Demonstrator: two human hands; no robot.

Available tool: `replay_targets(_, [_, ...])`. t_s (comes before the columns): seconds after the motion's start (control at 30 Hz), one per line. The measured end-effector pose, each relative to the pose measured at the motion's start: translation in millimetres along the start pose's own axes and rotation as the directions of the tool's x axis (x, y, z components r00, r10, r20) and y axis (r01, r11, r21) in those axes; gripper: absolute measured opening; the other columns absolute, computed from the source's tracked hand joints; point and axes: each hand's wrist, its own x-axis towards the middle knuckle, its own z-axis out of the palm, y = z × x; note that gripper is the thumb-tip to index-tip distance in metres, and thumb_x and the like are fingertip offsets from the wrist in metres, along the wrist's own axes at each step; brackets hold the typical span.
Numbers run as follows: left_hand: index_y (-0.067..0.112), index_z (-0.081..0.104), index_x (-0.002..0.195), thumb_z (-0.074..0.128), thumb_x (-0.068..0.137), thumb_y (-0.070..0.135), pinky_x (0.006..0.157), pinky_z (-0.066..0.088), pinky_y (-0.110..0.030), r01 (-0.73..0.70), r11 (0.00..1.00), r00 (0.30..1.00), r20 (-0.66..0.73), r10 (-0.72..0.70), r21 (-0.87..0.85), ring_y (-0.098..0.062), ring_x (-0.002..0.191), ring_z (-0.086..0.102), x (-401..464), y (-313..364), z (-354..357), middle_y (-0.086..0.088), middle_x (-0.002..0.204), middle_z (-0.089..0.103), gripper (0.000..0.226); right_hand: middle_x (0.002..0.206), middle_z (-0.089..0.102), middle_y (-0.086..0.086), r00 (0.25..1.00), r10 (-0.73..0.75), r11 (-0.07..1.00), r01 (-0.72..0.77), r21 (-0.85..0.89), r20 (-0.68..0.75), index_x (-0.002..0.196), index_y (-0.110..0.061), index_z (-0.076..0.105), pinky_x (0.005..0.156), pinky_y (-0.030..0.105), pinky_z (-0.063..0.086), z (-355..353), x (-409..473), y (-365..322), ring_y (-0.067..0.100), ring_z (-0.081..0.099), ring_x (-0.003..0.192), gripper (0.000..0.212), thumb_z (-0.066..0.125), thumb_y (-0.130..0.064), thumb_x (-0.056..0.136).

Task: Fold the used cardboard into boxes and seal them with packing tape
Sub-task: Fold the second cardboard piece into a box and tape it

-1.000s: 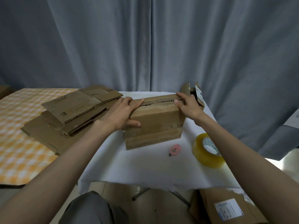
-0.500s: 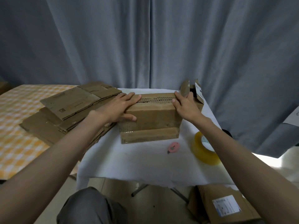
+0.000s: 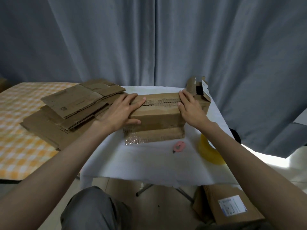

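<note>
Grey curtain behind white tabletop (image 3: 149, 163) | cardboard box (image 3: 157, 118) at frame centre | our left hand (image 3: 119, 113) and right hand (image 3: 191, 110) press its top flaps, fingers straight | tape roll (image 3: 209, 153) lower right | flat cardboard stack (image 3: 71, 110) left.

tape roll (image 3: 209, 153) half-hidden — floor box (image 3: 229, 211) label illegible

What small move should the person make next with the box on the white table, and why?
Probably keep the left hand pressing the flaps and send the right hand to the yellow tape roll. Both hands lie flat on the box, its top flaps meet in a ragged, untaped seam, and the roll sits near that arm.
</note>
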Motion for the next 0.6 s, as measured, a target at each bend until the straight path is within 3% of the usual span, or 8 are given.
replay_targets(0.13, [0.03, 0.027, 0.157, 0.076, 0.077, 0.053, 0.114, 0.034, -0.05, 0.007, 0.999, 0.999, -0.043, -0.006, 0.035, -0.036, 0.134, 0.035, -11.1, 5.5, 7.7, -0.013, 0.155, 0.032, 0.096, 0.158, 0.023, 0.003, 0.996, -0.061, 0.997, 0.064, 0.036, -0.06, 0.155, -0.015, 0.029, 0.115, 0.047, 0.032, 3.3, -12.2, 5.0, 0.031, 0.035, 0.138, 0.052, 0.035, -0.034, 0.107])
replay_targets(0.37, [0.031, 0.034, 0.154, 0.078, 0.074, 0.055, 0.11, 0.038, -0.051, -0.011, 1.0, 0.995, -0.103, 0.013, 0.015, -0.035, 0.131, 0.036, -26.4, 14.9, 15.2, -0.009, 0.154, 0.034, 0.095, 0.143, 0.032, 0.002, 0.987, -0.091, 0.993, 0.101, 0.068, -0.129, 0.144, -0.016, 0.039, 0.09, 0.041, 0.048, 3.3, -23.8, 9.5, 0.025, 0.05, 0.119, 0.049, 0.047, -0.038, 0.101])
replay_targets(0.5, [0.036, 0.031, 0.155, 0.073, 0.076, 0.06, 0.11, 0.036, -0.047, -0.025, 0.999, 1.0, -0.01, 0.025, -0.031, -0.032, 0.127, 0.037, -25.5, 9.3, 12.9, -0.008, 0.154, 0.035, 0.093, 0.142, 0.035, 0.004, 0.993, -0.061, 0.998, 0.062, 0.007, -0.098, 0.143, -0.016, 0.041, 0.091, 0.042, 0.047, 7.0, -22.0, 8.0, 0.026, 0.052, 0.118, 0.049, 0.043, -0.043, 0.102])
replay_targets(0.6, [0.039, 0.023, 0.156, 0.067, 0.079, 0.064, 0.113, 0.033, -0.048, 0.009, 0.998, 1.0, 0.029, -0.007, -0.065, -0.029, 0.135, 0.032, -28.2, 4.8, 16.6, -0.003, 0.159, 0.029, 0.092, 0.146, 0.036, 0.002, 0.995, -0.056, 0.998, 0.058, 0.021, -0.088, 0.147, -0.017, 0.04, 0.097, 0.045, 0.045, 12.4, -24.5, 6.9, 0.026, 0.047, 0.125, 0.052, 0.036, -0.045, 0.104])
